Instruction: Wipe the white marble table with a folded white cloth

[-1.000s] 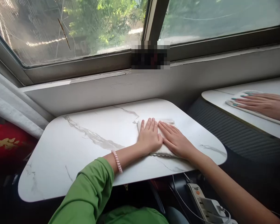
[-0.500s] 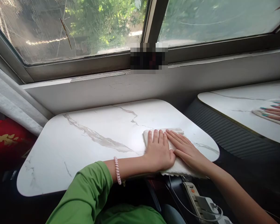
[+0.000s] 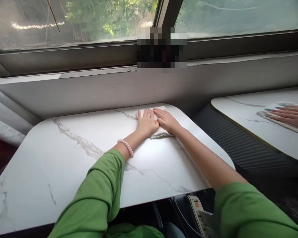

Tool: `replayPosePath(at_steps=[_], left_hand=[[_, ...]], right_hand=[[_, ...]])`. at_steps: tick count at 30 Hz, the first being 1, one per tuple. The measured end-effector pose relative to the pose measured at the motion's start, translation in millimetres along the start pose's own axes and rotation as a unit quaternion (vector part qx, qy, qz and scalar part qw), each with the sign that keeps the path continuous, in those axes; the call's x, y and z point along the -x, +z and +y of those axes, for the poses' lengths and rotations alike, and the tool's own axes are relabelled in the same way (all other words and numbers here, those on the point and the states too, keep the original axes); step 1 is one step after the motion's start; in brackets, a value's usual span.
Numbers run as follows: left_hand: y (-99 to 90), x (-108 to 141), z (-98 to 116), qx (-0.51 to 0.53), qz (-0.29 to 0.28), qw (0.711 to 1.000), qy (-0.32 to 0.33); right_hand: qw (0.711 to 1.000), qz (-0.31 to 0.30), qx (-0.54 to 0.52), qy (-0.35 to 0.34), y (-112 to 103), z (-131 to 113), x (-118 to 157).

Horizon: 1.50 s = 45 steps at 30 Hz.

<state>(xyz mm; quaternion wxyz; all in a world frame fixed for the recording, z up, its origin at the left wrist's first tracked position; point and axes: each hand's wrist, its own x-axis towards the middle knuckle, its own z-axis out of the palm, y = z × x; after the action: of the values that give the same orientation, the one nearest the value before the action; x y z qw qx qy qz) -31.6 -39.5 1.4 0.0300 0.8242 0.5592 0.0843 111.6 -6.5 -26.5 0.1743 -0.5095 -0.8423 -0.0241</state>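
A folded white cloth (image 3: 161,135) lies flat on the white marble-patterned table (image 3: 72,168), close to its far edge by the wall. My left hand (image 3: 147,124) presses down on the cloth's left part, fingers stretched forward and slightly apart. Against it, my right hand (image 3: 167,121) lies flat on the cloth's right part, its fingers angled to the left and its fingertips near the left hand. Both palms hide most of the cloth. Around my left wrist is a pink coiled band (image 3: 126,147).
Behind the table runs a low wall (image 3: 94,94) under a framed window. To the right, another person's hand (image 3: 291,114) lies on a cloth on a second marble-patterned table (image 3: 240,102). A power strip (image 3: 197,211) with cables sits below the near edge.
Both my hands and the cloth have slid from the table's near edge to its far edge. The other person's hand has shifted slightly left in the view.
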Motion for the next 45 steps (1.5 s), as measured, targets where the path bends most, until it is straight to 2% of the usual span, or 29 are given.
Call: replayPosePath(at_steps=[3, 5, 10, 13, 16, 21, 27, 32, 39, 42, 45], left_hand=[[0.9, -24, -11, 0.003, 0.027, 0.999, -0.021], [2.4, -32, -15, 0.005, 0.039, 0.999, -0.024], [7.0, -30, -18, 0.009, 0.045, 0.999, -0.001], [7.8, -15, -12, 0.009, 0.037, 0.999, 0.019], [7.0, 8, 2, 0.004, 0.022, 0.999, 0.039], [5.5, 49, 43, 0.006, -0.004, 0.996, 0.085], [6.5, 84, 100, 0.018, -0.026, 0.992, 0.125], [7.7, 99, 128, 0.031, -0.043, 0.988, 0.146], [8.2, 102, 131, 0.03, -0.041, 0.987, 0.151], [9.0, 96, 129, 0.03, -0.037, 0.988, 0.148], [9.7, 84, 124, 0.031, -0.03, 0.991, 0.128]], right_hand=[[1.0, 0.005, -0.015, -0.002, 8, 10, -32], [1.0, 0.014, -0.017, -0.001, 11, 15, -41], [1.0, 0.008, 0.004, 0.0, 12, 15, -28], [1.0, -0.006, 0.007, -0.001, 6, 10, -4], [1.0, -0.017, 0.005, -0.003, -4, 4, 29], [1.0, -0.026, 0.008, 0.007, -26, -2, 95], [0.999, -0.029, 0.014, 0.042, -49, 7, 172], [0.998, -0.025, 0.022, 0.05, -62, 13, 209], [0.993, -0.026, 0.026, 0.116, -58, 8, 209], [0.99, -0.009, 0.028, 0.137, -53, 10, 199], [0.992, 0.005, 0.024, 0.12, -47, 16, 180]])
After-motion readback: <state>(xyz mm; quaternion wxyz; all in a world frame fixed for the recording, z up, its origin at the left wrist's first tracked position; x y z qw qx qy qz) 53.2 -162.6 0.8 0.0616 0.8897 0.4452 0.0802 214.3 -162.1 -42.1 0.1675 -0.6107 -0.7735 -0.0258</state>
